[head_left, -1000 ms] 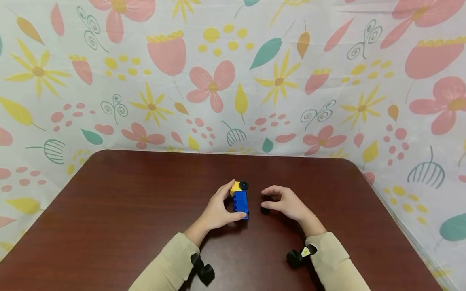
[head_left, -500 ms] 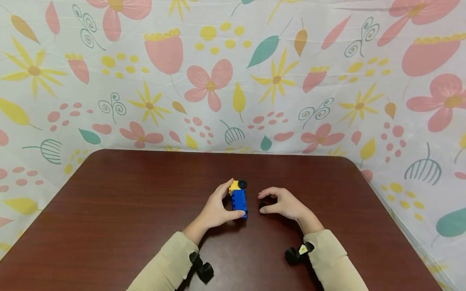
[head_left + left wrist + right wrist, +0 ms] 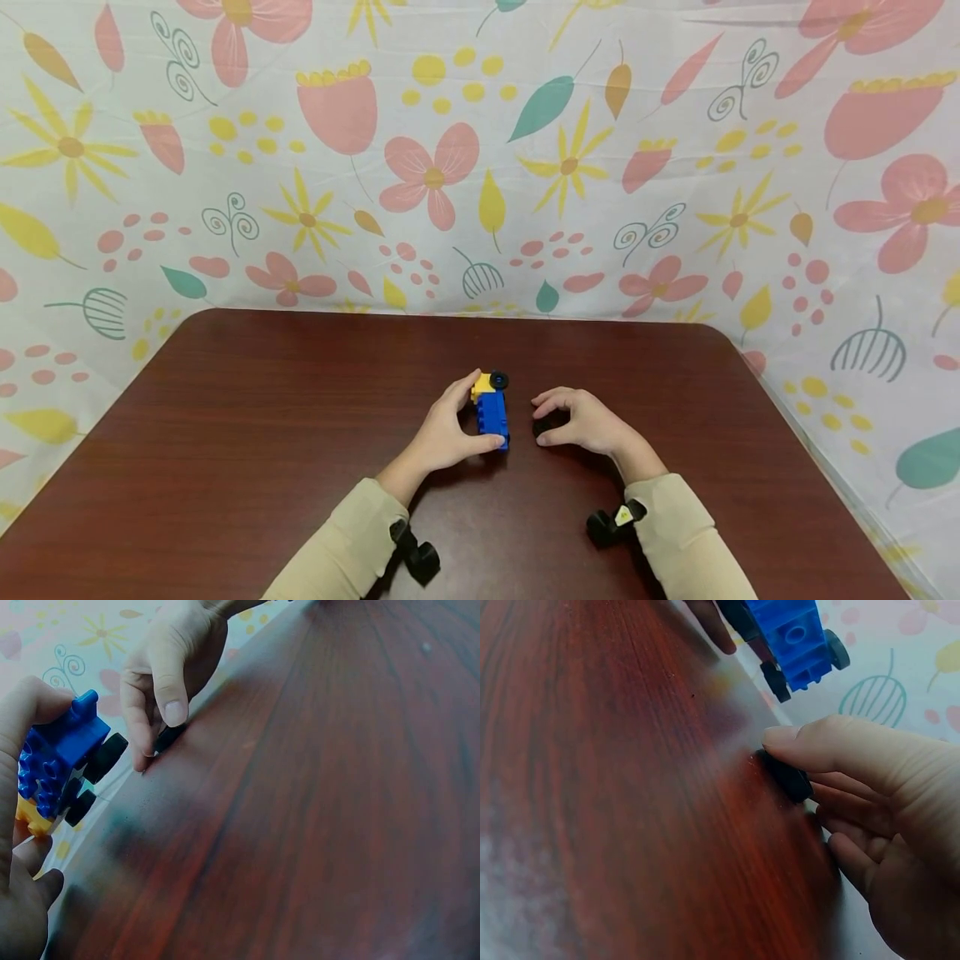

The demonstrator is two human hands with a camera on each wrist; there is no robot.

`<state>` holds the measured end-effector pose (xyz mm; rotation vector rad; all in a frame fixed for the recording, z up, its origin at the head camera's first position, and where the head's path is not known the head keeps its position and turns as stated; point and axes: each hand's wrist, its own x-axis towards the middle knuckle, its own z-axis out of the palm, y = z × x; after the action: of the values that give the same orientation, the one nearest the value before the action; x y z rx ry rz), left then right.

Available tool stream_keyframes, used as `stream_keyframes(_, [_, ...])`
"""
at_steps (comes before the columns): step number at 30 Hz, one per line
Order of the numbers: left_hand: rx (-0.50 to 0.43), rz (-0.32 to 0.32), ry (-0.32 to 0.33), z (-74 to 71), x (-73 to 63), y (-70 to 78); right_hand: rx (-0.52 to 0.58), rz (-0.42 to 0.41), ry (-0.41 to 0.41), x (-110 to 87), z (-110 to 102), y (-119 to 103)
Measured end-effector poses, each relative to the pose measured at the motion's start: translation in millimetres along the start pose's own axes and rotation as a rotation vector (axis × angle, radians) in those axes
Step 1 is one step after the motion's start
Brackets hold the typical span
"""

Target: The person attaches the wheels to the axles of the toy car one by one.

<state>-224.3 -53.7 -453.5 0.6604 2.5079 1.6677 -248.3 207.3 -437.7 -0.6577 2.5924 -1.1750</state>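
Note:
My left hand [image 3: 444, 429] grips a toy car [image 3: 492, 417] by its two ends, thumb on the near end and fingers at the far yellow end. The car has a blue block body with studs and black wheels. The right wrist view shows the hollow blue underside [image 3: 795, 637] turned towards the right hand. To the right of the car, my right hand [image 3: 588, 419] has its thumb and fingers curled around a small black disc-like piece [image 3: 786, 777], which looks like a toy wheel and sits low at the tabletop. The hand partly hides this piece in the head view.
Both hands work over a dark red-brown wooden table [image 3: 285, 375] with rounded far corners. Behind it hangs a white cloth [image 3: 480, 167] printed with flowers and leaves. Black camera mounts [image 3: 420, 560] are strapped at both sleeve cuffs.
The right hand's thumb and fingers have shifted slightly around the black piece, which now lies between them. The left hand keeps its hold on the toy car, nearly still.

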Motion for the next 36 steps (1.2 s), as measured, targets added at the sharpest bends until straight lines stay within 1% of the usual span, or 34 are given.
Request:
stream_keyframes(4, [0.014,0.004,-0.004,0.2,0.8,-2.0,-0.038,-0.013,0.002,-0.3,0.2,0.1])
stream_keyframes(9, [0.018,0.000,0.005,0.3,2.2,-3.5,-0.050,-0.021,0.023,1.1,0.9,0.7])
stream_keyframes(14, [0.017,-0.008,0.011,1.4,-1.7,-5.1,-0.053,-0.020,0.049,-0.5,4.7,1.4])
stream_keyframes(17, [0.016,-0.013,0.006,2.5,-3.4,-5.7,-0.031,-0.008,0.072,-3.1,5.8,0.6])
stream_keyframes(20, [0.014,-0.003,0.013,3.1,-2.0,-5.1,-0.012,-0.012,0.108,-3.8,4.8,-0.6])
stream_keyframes(23, [0.019,-0.009,0.023,2.7,-0.9,-4.4,-0.002,-0.012,0.130,-2.9,4.3,-1.3])
stream_keyframes(27, [0.011,-0.023,0.025,3.4,-3.1,-4.5,-0.029,-0.008,0.152,-2.3,5.8,-2.8])
stream_keyframes(30, [0.001,-0.018,0.028,3.4,-3.6,-4.2,-0.040,-0.018,0.179,-1.5,6.3,-6.0])
stream_keyframes(33, [-0.002,-0.010,0.034,2.8,-2.1,-3.9,-0.014,-0.027,0.203,-0.4,5.9,-9.2])
stream_keyframes(36, [0.001,-0.006,0.041,2.7,-0.6,-3.6,0.020,-0.018,0.218,0.6,5.5,-11.5])
